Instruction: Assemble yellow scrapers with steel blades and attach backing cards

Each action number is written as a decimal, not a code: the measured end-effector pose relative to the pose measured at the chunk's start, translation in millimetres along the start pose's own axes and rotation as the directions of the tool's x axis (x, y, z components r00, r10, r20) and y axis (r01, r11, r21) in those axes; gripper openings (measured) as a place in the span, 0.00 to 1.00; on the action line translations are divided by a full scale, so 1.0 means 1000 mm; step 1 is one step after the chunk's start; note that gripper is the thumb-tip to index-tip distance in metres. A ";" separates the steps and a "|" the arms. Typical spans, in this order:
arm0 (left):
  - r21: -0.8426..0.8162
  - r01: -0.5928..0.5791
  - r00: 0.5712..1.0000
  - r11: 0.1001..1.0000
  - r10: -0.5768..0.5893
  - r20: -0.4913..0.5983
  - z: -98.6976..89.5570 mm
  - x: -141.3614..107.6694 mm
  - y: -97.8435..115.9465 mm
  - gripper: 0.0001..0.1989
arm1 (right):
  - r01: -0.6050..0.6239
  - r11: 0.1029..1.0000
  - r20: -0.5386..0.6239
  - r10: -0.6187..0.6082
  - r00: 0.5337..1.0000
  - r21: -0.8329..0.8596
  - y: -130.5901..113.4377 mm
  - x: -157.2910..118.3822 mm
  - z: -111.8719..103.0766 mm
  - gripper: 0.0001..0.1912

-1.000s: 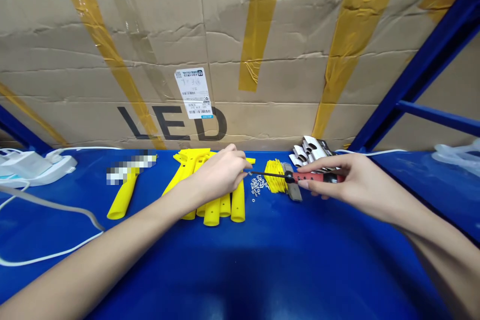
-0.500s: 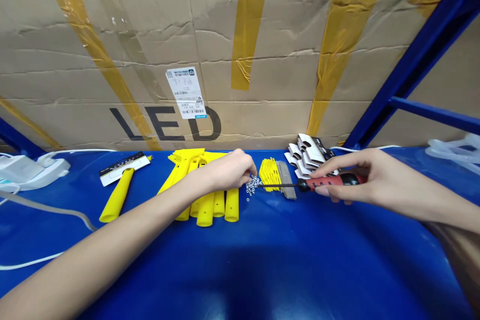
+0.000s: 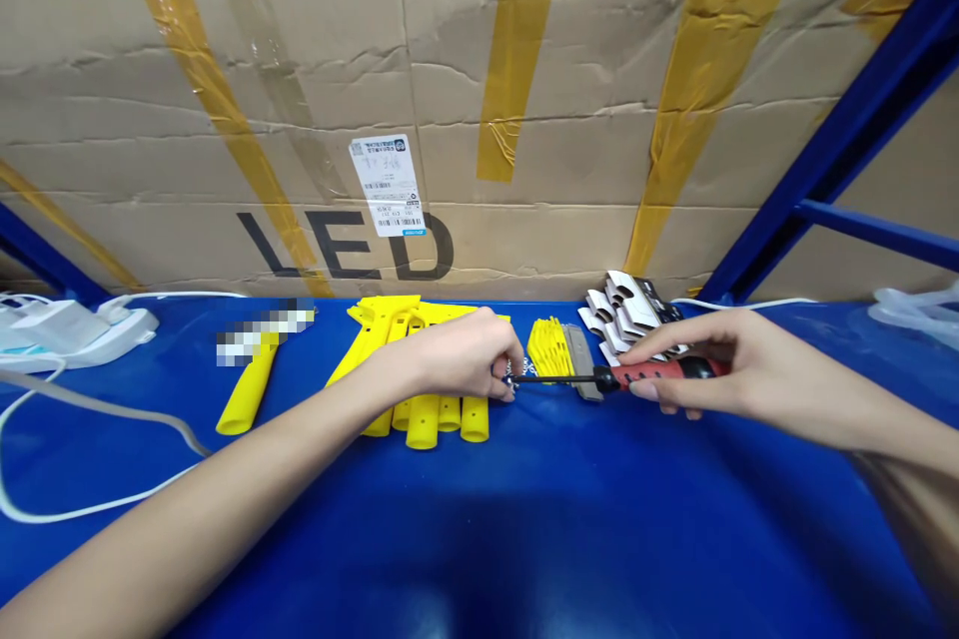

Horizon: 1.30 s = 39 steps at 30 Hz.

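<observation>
My right hand (image 3: pixel 704 364) is closed round the red and black handle of a screwdriver (image 3: pixel 651 375), whose thin black shaft points left. At the shaft's tip my left hand (image 3: pixel 490 359) is pinched; what lies between its fingertips is too small to make out. Small silvery nuts or screws (image 3: pixel 526 365) lie partly hidden behind these fingers. Several yellow plastic handles (image 3: pixel 424 424) are heaped under and beside my left wrist. Just right of the small parts stand a row of thin yellow pieces (image 3: pixel 549 349) and a grey stack of flat pieces (image 3: pixel 581 359).
White and black folded cards (image 3: pixel 625 310) lie behind the screwdriver. A separate yellow handle (image 3: pixel 249 389) is at the left, near a white power strip (image 3: pixel 112 334) and cables. A taped cardboard box (image 3: pixel 450 100) stands behind the blue table (image 3: pixel 524 539).
The view has shifted slightly, so the scene sits further right. My left fingers have come down over the small parts to the screwdriver tip. My right hand still holds the screwdriver.
</observation>
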<state>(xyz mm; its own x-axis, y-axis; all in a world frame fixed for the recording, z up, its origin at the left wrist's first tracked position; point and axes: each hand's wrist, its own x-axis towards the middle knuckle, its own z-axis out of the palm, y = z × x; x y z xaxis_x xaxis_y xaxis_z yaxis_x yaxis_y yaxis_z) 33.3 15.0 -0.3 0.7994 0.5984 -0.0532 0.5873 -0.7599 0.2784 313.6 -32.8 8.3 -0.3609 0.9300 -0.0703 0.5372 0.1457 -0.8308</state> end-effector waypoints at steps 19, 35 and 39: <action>0.219 -0.020 0.997 0.975 0.036 -0.067 0.012 -0.001 0.022 0.26 | -0.055 0.994 -0.132 0.043 0.990 -0.090 0.015 -0.004 -0.025 0.22; 0.356 0.072 0.994 0.932 -0.039 -0.100 0.013 0.010 0.017 0.34 | -0.039 0.998 -0.150 0.033 0.988 -0.038 0.014 0.000 -0.018 0.22; 0.425 0.107 0.991 0.899 -0.064 -0.116 0.019 0.018 0.021 0.31 | -0.046 0.999 -0.155 0.042 0.987 -0.023 0.015 0.000 -0.018 0.23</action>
<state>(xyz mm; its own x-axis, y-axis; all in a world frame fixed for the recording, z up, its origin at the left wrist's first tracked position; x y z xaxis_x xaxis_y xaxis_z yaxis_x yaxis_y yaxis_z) 62.5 4.8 -13.5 0.7406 0.6708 0.0403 0.6672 -0.7269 -0.1627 335.0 -25.0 5.9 -0.2156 0.9763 -0.0187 0.5705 0.1104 -0.8138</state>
